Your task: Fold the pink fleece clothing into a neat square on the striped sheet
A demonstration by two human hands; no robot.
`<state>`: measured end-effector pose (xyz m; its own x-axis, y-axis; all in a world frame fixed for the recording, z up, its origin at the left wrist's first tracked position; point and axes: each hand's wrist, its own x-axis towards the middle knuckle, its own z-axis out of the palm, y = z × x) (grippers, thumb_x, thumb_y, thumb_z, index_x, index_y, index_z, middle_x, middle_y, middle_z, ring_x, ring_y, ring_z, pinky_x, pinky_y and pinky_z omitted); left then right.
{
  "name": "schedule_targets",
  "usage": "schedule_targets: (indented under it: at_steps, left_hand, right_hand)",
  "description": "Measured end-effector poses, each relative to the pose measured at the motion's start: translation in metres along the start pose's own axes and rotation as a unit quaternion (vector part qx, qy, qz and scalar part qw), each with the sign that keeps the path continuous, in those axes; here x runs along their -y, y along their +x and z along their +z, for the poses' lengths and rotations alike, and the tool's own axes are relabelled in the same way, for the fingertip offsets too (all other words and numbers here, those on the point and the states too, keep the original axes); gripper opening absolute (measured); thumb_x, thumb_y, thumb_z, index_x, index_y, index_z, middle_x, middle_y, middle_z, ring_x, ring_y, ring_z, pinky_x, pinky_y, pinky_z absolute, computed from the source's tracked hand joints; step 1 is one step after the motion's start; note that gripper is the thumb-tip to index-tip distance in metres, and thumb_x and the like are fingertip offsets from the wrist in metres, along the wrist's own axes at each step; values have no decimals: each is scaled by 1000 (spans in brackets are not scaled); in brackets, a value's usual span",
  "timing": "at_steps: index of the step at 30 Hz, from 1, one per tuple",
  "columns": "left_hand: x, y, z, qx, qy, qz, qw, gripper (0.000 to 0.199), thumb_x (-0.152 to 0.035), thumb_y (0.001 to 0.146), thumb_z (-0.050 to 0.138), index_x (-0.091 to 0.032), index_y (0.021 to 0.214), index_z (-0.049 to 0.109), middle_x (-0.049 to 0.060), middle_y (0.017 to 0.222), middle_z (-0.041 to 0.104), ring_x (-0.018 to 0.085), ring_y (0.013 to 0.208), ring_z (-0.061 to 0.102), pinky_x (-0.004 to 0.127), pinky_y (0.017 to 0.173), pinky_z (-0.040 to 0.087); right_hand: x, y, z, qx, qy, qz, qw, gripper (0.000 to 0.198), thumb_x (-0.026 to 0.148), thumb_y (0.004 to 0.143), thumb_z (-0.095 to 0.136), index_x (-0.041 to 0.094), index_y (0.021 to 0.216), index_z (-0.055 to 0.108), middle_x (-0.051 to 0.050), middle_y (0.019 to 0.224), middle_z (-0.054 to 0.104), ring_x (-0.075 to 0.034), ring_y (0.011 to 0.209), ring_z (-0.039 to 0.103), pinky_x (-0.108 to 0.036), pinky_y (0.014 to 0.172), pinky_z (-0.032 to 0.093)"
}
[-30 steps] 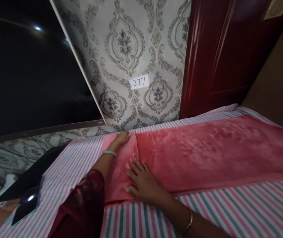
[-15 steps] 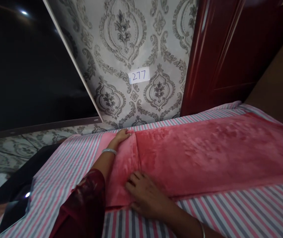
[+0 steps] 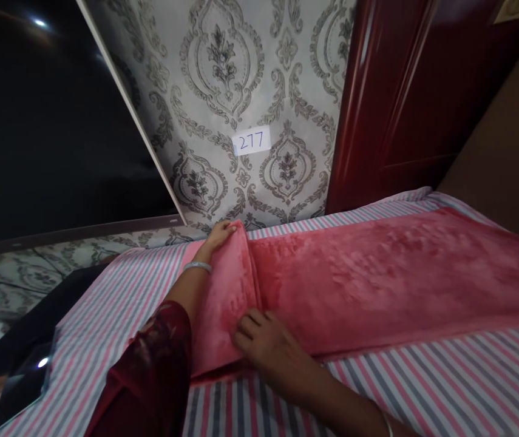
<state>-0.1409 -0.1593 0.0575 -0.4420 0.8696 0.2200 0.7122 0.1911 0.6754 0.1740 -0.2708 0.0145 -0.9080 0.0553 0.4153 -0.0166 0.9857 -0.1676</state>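
Note:
A long strip of pink-red plush blanket (image 3: 391,285) lies across the striped sheet, its left end doubled over into a folded flap (image 3: 229,291). At the far corner of that flap, my left hand (image 3: 220,235) is closed on the edge, which is lifted slightly off the layer below. Nearer to me, my right hand (image 3: 268,349) has its fingers curled round the flap's near edge. Its fingertips are partly hidden by the hand and the plush.
The striped sheet (image 3: 118,303) spreads under the blanket. A dark television (image 3: 59,121) stands at the left, with a dark glossy flat device (image 3: 22,388) below it. Behind are the patterned wall (image 3: 223,91), a paper marked 277 (image 3: 251,140) and a dark red wooden panel (image 3: 391,91).
The flap's free edge has risen a little off the blanket, with both hands holding it. My left hand has moved slightly up. The view has shifted slightly.

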Motion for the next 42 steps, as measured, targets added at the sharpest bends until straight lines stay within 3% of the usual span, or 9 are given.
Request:
schedule_targets:
  at_steps: [6,10,16,20,25,30,34,37,42]
  left_hand:
    - [15,-1,40,18,52,-7,998,18,-35,79,63,-20,70,59,1,71,63,21,78,59,31,74,47]
    - [28,2,53,21,104,-10,994,17,-34,86,57,-21,78,63,6,86,71,23,88,63,34,83,48]
    - [31,3,58,35,147,-17,988,22,-34,93,52,-20,96,68,10,106,74,26,104,64,37,94,48]
    - [22,-1,57,49,137,-10,989,28,-30,92,55,-16,112,68,13,118,72,26,114,62,37,102,45]
    - [5,-18,33,31,140,20,989,56,-23,80,70,-10,134,59,18,143,56,33,135,47,44,115,33]
    - [-23,-101,-1,60,159,150,974,36,-23,86,63,-12,120,68,13,124,65,29,122,57,45,110,39]
    - [-53,-206,-18,66,108,172,977,30,-38,96,52,-18,112,69,9,112,70,24,108,63,40,100,48]
    - [-67,-270,-18,72,97,190,974,31,-43,96,55,-21,114,67,9,115,70,24,111,62,40,99,48]
    - [-64,-309,4,54,106,212,970,37,-45,91,65,-22,120,63,12,121,66,27,115,60,44,98,50]
  right_hand:
    - [-5,-20,16,12,10,21,1000,10,21,97,63,20,106,60,-3,104,63,-21,96,51,-37,81,41]
    - [-7,-26,28,3,20,19,1000,13,19,95,63,19,107,61,-3,105,62,-21,96,50,-36,80,40]
    - [-11,-24,17,20,31,29,999,12,15,93,59,19,104,63,-4,102,62,-23,97,50,-37,78,41]
    - [-21,-26,-2,46,114,13,992,28,23,88,66,16,114,65,-8,108,63,-24,101,53,-39,83,45]
    - [-38,-28,-8,-22,239,7,971,35,35,96,58,17,126,65,-11,119,66,-25,114,55,-43,97,47]
    - [-49,-29,-4,-46,224,-12,973,38,39,94,62,22,127,68,-11,128,64,-27,120,52,-49,103,45]
    - [-53,-29,-5,-38,197,-20,979,40,40,90,67,21,126,69,-12,130,64,-29,118,54,-50,103,44]
    - [-55,-29,-4,-39,188,-27,981,42,42,88,69,21,125,69,-11,129,66,-28,115,56,-50,102,45]
    - [-59,-27,1,-52,216,-17,975,34,43,89,68,22,116,72,-8,118,72,-25,109,61,-47,99,46]
